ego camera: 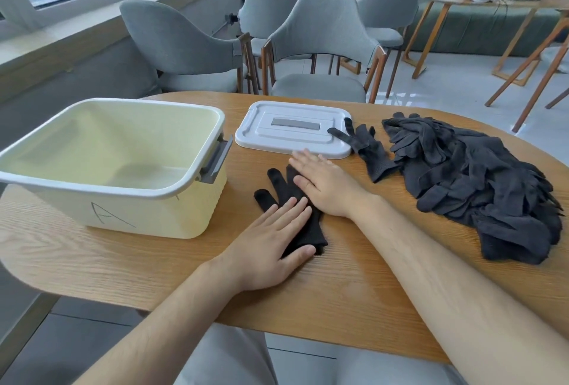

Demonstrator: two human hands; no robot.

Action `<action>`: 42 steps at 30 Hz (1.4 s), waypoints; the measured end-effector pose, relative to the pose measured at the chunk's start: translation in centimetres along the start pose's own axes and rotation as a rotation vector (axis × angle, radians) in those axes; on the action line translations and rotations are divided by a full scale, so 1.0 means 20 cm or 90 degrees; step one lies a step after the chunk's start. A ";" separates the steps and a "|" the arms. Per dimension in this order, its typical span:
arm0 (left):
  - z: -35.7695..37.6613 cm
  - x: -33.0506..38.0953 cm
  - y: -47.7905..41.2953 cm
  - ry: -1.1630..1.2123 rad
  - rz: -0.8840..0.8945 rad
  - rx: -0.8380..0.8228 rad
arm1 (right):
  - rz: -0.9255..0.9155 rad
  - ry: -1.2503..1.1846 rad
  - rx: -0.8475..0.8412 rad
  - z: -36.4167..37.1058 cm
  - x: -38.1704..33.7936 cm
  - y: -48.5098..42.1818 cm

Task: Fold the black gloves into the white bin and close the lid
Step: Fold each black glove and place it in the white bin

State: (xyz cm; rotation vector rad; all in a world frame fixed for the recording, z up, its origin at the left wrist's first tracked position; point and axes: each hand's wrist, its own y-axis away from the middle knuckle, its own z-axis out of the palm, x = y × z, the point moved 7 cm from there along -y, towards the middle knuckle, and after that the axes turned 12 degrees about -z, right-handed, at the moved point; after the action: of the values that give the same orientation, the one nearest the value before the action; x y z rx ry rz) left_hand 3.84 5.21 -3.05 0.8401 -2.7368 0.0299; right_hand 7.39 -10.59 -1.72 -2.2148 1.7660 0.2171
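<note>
Wooden table (354, 292) carries one open white bin (154, 218), one lid (277, 138) beside it, one stray glove (369, 150) and one heap of black gloves (480, 181). My left hand (271, 249) and right hand (326, 187), fingers straight, press one spread glove (280, 187) flat.

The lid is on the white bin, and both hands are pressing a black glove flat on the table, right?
Not quite. The lid is off, lying on the table beside the white bin, as the head view shows. The left hand and right hand do press a black glove flat.
</note>
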 end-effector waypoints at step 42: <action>-0.19 -0.08 -0.08 0.317 -0.083 0.304 | 0.044 -0.082 0.300 -0.09 -0.15 0.43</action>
State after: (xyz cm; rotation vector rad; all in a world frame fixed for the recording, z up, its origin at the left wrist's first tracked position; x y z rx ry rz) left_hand 6.97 5.02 0.10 0.9669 -2.2203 0.7795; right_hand -1.85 -10.16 -0.25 -1.7688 1.6233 -0.0403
